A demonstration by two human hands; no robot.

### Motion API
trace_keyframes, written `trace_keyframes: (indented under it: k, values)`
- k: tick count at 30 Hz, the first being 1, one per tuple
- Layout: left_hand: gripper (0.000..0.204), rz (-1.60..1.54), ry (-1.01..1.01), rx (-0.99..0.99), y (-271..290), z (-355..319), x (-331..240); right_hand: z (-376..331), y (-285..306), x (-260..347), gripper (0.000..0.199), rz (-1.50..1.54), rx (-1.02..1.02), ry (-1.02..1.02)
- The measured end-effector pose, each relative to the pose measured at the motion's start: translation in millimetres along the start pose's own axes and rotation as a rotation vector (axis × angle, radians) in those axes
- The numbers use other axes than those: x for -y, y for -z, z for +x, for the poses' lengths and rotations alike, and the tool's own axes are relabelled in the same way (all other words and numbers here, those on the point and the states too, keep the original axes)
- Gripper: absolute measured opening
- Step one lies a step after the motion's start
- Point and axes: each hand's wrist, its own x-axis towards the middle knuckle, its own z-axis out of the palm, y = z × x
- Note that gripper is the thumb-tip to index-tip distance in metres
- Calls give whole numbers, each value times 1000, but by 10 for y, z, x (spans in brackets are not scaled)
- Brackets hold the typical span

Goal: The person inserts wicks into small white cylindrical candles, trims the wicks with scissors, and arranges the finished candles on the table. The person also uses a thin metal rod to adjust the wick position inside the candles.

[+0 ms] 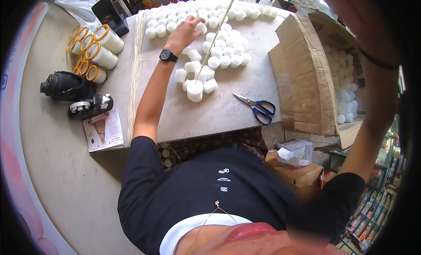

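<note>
My left hand [186,33] reaches to the far side of the table, its fingers curled round a small white candle [201,28] at the edge of the rows. My right hand [355,22] is raised high at the upper right, close and blurred; its fingers are outside the picture. From a white candle [195,91] nearest me, a long pale wick [215,41] slants up past the top edge. Several loose candles [192,66] lie tipped around it. Beyond stand packed rows of upright white candles [228,51].
Blue-handled scissors [259,108] lie open at the table's right. A cardboard box [307,75] of white candles stands beside them. A bundle of long wicks [137,70] lies left of my arm, near gold-rimmed jars [98,53], a black bottle [66,84] and a booklet [103,131].
</note>
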Motion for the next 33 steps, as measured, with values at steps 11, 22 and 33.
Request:
trace_keyframes:
  k: [11, 22, 33]
  values:
    - [42, -1616, -15, -336, 957, -406, -827, -196, 24, -949, 34, -292, -129, -361]
    - [54, -1861, 48, -296, 967, -551, -1294, -311, -178, -905, 13, -863, -343, 186]
    - [57, -1828, -13, -256, 998, -587, -1257, -356, -211, -841, 18, -977, -355, 237]
